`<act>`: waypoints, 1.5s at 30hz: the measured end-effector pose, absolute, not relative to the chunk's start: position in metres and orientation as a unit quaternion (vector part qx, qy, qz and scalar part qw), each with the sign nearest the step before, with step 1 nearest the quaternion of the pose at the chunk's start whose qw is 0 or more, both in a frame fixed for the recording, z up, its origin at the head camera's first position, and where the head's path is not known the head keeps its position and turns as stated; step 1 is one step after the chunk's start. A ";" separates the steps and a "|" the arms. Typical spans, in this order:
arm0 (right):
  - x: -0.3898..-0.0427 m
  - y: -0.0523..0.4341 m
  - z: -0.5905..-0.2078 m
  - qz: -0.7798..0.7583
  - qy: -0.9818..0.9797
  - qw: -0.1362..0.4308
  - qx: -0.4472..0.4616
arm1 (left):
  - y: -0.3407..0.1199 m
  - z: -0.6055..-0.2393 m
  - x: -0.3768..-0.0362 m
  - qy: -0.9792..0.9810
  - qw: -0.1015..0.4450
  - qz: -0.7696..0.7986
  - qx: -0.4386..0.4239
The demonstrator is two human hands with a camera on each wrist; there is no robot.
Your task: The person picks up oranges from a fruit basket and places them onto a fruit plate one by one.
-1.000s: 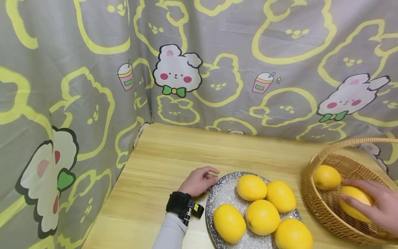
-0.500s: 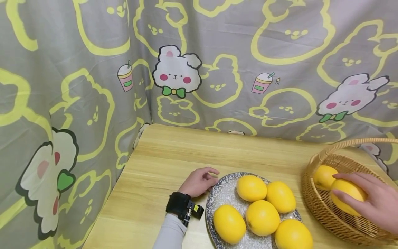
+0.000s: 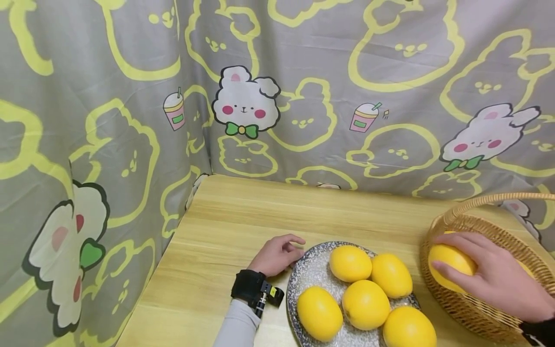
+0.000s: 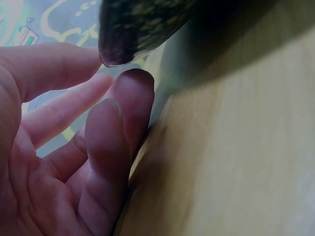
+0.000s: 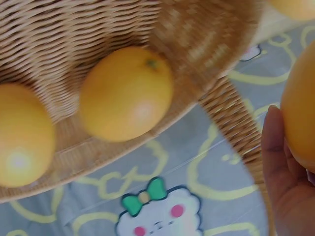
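Observation:
My right hand (image 3: 498,274) grips a yellow lemon (image 3: 448,267) over the near left side of a wicker basket (image 3: 490,313). In the right wrist view the held lemon (image 5: 302,108) stands at the right edge, fingertips against its side. Two more lemons lie inside the basket, one lemon (image 5: 127,94) at the middle of that view and another lemon (image 5: 22,135) at its left; in the head view the hand mostly hides them. My left hand (image 3: 277,254) rests on the table with loosely bent fingers, right at the rim of a speckled grey plate (image 3: 312,270).
Several lemons (image 3: 366,305) lie on the plate, left of the basket. The basket's arched handle (image 3: 498,196) rises over its far side. A patterned curtain (image 3: 303,58) closes off the back and left of the wooden table (image 3: 243,202).
My right hand has moved left across the basket with the lemon and now covers the lemon at the basket's left. Another lemon now shows behind the hand. The left hand has stayed in place.

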State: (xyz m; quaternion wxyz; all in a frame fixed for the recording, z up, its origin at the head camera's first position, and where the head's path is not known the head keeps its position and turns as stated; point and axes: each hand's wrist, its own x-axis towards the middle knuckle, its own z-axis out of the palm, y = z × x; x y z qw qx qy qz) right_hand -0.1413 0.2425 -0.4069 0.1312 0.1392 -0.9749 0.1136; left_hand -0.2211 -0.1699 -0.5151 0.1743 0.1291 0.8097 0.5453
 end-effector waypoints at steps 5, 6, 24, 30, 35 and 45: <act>-0.139 0.209 -0.403 0.132 -0.963 0.135 0.194 | -0.170 -0.516 -0.221 0.810 0.174 0.544 0.134; -0.139 0.203 -0.402 0.139 -0.960 0.135 0.204 | -0.170 -0.515 -0.221 0.809 0.175 0.545 0.135; -0.157 0.124 -0.407 0.150 -0.908 0.151 0.361 | -0.169 -0.515 -0.221 0.819 0.166 0.529 0.144; -0.163 0.105 -0.415 0.153 -0.897 0.152 0.385 | -0.170 -0.515 -0.221 0.826 0.166 0.520 0.137; -0.165 0.093 -0.423 0.153 -0.899 0.136 0.387 | -0.170 -0.514 -0.220 0.833 0.166 0.510 0.137; -0.173 0.074 -0.428 0.140 -0.909 0.108 0.377 | -0.171 -0.515 -0.221 0.843 0.157 0.495 0.143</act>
